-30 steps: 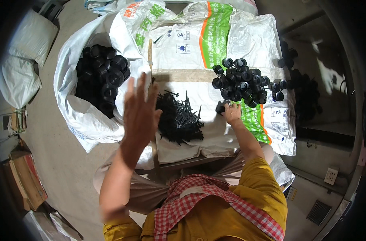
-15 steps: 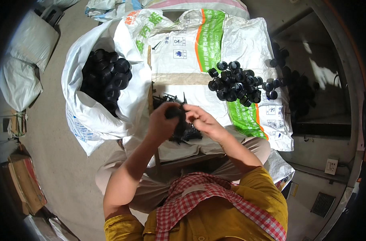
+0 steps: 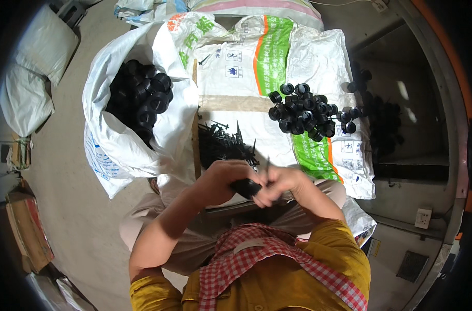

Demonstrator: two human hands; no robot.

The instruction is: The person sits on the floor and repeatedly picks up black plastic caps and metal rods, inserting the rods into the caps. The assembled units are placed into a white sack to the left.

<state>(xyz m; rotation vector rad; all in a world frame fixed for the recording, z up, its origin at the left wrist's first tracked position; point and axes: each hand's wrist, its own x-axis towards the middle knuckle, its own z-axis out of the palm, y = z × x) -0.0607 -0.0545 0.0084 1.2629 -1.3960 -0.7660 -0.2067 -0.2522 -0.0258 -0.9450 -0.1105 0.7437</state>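
My left hand [image 3: 218,178] is closed round a black round plastic cap [image 3: 248,188], low over the sack's near edge. Against it, my right hand [image 3: 283,183] pinches with fingers smeared by motion. From between those fingers a thin black spike-like piece [image 3: 267,167] points upward. Just beyond my left hand lies a pile of thin black plastic spikes [image 3: 223,142]. A heap of black caps [image 3: 304,111] sits farther off to the right. At the left, an open white woven bag [image 3: 103,88] holds several larger-looking black round caps [image 3: 142,93].
Printed white and green woven sacks [image 3: 236,103] cover the work surface, with a wooden strip [image 3: 195,124] along their left part. Full white sacks [image 3: 26,98] and a cardboard box [image 3: 31,228] stand at the far left. A wall socket [image 3: 423,217] is at the right.
Both hands have drawn nearer to my body and slightly right, bringing the cap with them. The spike pile, partly covered before, now shows more fully.
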